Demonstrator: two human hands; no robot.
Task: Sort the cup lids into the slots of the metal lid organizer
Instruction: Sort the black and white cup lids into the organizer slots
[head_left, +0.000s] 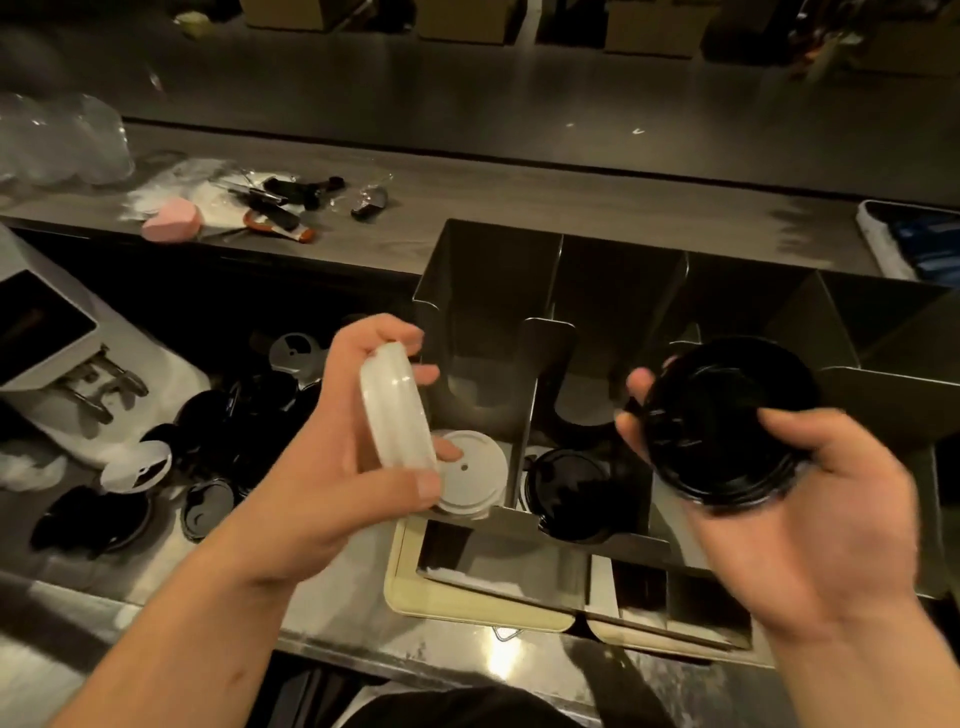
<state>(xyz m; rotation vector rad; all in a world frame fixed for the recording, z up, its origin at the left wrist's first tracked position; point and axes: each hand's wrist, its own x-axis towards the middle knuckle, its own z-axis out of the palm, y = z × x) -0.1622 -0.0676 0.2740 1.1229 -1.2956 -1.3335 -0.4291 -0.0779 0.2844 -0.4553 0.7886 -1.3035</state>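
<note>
Steel counter (156, 571) in dim light bears the metal lid organizer (540, 364), its dividers upright. The left hand (332, 457) pinches a stack of white lids (397, 410) edge-on, thumb on the near rim and fingers over the far rim, just above the leftmost slot, where one white lid (475, 470) lies flat. The right hand (810, 530) grips a stack of black lids (727, 421), fingers curled round its edge, above slots further right. Loose lids (249, 415) lie scattered left of the organizer
</note>
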